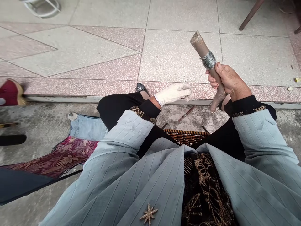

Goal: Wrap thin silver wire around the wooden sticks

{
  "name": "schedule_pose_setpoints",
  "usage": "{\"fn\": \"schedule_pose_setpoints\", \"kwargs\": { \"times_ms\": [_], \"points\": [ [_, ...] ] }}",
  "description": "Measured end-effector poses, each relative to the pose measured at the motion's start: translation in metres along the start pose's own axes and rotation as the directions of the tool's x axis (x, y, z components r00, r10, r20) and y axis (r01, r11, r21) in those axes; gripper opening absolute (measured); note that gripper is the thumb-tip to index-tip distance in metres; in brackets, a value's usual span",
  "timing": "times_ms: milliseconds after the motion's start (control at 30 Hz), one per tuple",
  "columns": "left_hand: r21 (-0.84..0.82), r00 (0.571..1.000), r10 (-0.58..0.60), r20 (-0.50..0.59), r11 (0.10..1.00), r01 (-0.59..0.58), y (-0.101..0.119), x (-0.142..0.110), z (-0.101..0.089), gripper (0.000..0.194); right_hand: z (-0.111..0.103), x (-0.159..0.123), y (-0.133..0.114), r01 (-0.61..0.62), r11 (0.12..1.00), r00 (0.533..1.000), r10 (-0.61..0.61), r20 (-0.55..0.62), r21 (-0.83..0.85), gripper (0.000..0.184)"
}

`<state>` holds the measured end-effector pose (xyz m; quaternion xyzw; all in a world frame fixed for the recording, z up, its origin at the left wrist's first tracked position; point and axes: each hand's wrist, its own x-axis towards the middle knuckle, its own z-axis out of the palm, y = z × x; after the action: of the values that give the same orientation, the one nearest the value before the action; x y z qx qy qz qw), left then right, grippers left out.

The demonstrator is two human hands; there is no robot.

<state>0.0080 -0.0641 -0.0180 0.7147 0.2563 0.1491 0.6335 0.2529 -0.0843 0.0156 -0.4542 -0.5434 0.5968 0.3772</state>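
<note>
A thick wooden stick with a forked lower end is gripped in my bare right hand, its top tilted away to the left. Thin silvery wire is wound in many turns round its upper part, just above my thumb. From this coil a fine strand runs down and left toward my left hand, which wears a white knitted glove. The gloved fingers are curled closed at the strand's lower end; the pinch itself is partly hidden.
Below my hands a thin reddish-brown stick lies on the concrete, before a woven seat edge. A raised tiled step spans the front. At left are a red shoe and patterned cloth; a furniture leg stands far right.
</note>
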Motion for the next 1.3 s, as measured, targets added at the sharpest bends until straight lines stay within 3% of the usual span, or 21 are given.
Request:
{"fn": "schedule_pose_setpoints", "kwargs": {
  "times_ms": [133,267,367,433,500,567,633,700,767,800,867,933,967,1033,1100,1167,1300],
  "points": [
    [-0.087,1.0,0.014,-0.006,0.996,-0.014,-0.01,0.003,0.004,0.027,0.0,-0.001,-0.003,0.04,0.999,0.999,-0.04,-0.008,0.02,0.061],
    [-0.245,0.997,-0.081,0.002,0.966,0.079,-0.022,0.005,0.009,0.028,-0.004,-0.001,-0.005,0.051,0.996,0.998,-0.049,-0.035,0.069,0.058],
    [-0.25,0.99,-0.13,-0.052,0.962,0.113,-0.025,0.007,0.005,0.025,-0.011,-0.005,-0.005,0.054,0.996,0.997,-0.059,0.054,0.077,0.059],
    [-0.208,0.983,-0.158,-0.095,0.969,0.136,-0.025,0.008,-0.001,0.022,-0.014,-0.011,-0.006,0.038,0.999,0.98,-0.044,0.195,0.036,0.059],
    [-0.145,0.97,-0.184,-0.16,0.976,0.161,-0.023,0.008,-0.008,0.019,-0.013,-0.015,-0.007,-0.033,0.997,0.913,0.059,0.404,-0.069,0.052],
    [-0.074,0.957,-0.192,-0.22,0.981,0.18,-0.019,0.008,-0.013,0.018,-0.01,-0.017,-0.007,-0.126,0.96,0.77,0.253,0.586,-0.25,0.044],
    [0.013,0.952,-0.181,-0.245,0.982,0.19,-0.014,0.006,-0.016,0.018,-0.006,-0.015,-0.005,-0.174,0.88,0.628,0.444,0.639,-0.442,0.041],
    [0.08,0.954,-0.169,-0.248,0.978,0.194,-0.009,0.004,-0.016,0.019,-0.004,-0.01,0.002,-0.183,0.784,0.583,0.572,0.577,-0.593,0.042],
    [0.085,0.952,-0.159,-0.261,0.979,0.186,-0.005,0.002,-0.014,0.019,-0.006,-0.003,0.012,-0.17,0.686,0.619,0.633,0.465,-0.707,0.042],
    [0.063,0.953,-0.158,-0.258,0.982,0.18,-0.004,0.001,-0.013,0.02,-0.009,0.001,0.016,-0.164,0.638,0.662,0.636,0.395,-0.752,0.042],
    [0.0,0.964,-0.162,-0.212,0.986,0.166,-0.001,0.0,-0.011,0.023,-0.014,0.007,0.023,-0.191,0.554,0.795,0.572,0.204,-0.81,0.039],
    [-0.059,0.975,-0.163,-0.151,0.986,0.156,0.0,-0.002,-0.01,0.024,-0.018,0.011,0.024,-0.258,0.568,0.915,0.402,-0.01,-0.781,0.038],
    [-0.08,0.979,-0.162,-0.125,0.985,0.152,0.001,-0.002,-0.009,0.024,-0.019,0.012,0.022,-0.271,0.633,0.947,0.309,-0.084,-0.726,0.038],
    [-0.106,0.984,-0.154,-0.095,0.984,0.144,0.001,-0.003,-0.008,0.023,-0.017,0.012,0.016,-0.224,0.814,0.975,0.178,-0.135,-0.537,0.041],
    [-0.127,0.987,-0.146,-0.063,0.982,0.137,-0.001,-0.003,-0.008,0.024,-0.011,0.009,0.007,-0.157,0.937,0.986,0.129,-0.108,-0.313,0.045],
    [-0.137,0.99,-0.138,-0.028,0.982,0.133,-0.005,-0.003,-0.008,0.024,-0.004,0.006,0.0,-0.145,0.974,0.987,0.132,-0.088,-0.175,0.047],
    [-0.084,0.994,-0.107,0.022,0.991,0.108,-0.011,-0.002,-0.01,0.024,0.004,0.001,-0.006,-0.136,0.987,0.988,0.129,-0.088,-0.085,0.047]
  ]
}}
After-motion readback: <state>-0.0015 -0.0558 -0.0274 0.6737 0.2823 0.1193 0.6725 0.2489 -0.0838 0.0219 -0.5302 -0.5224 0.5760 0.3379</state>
